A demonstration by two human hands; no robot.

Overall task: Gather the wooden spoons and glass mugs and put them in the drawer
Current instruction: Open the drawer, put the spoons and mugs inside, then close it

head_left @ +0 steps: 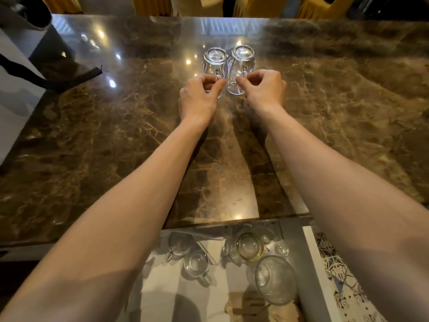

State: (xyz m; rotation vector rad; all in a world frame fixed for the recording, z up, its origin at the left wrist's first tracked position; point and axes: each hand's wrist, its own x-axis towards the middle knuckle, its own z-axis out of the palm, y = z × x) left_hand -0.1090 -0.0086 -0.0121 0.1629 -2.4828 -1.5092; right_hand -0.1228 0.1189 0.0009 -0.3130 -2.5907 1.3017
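Two clear glass mugs stand upside down, side by side, on the brown marble counter (92,140). My left hand (200,94) pinches the handle of the left glass mug (214,60). My right hand (263,88) pinches the handle of the right glass mug (242,61). Both mugs rest on the counter. Below the counter's near edge the open drawer (292,252) holds several glass cups and a large glass bowl (275,278). No wooden spoon is in sight.
A black strap (53,82) lies on the counter at the left. Chairs with yellow covers (260,5) stand beyond the far edge. A patterned tile floor (343,282) shows to the right of the drawer.
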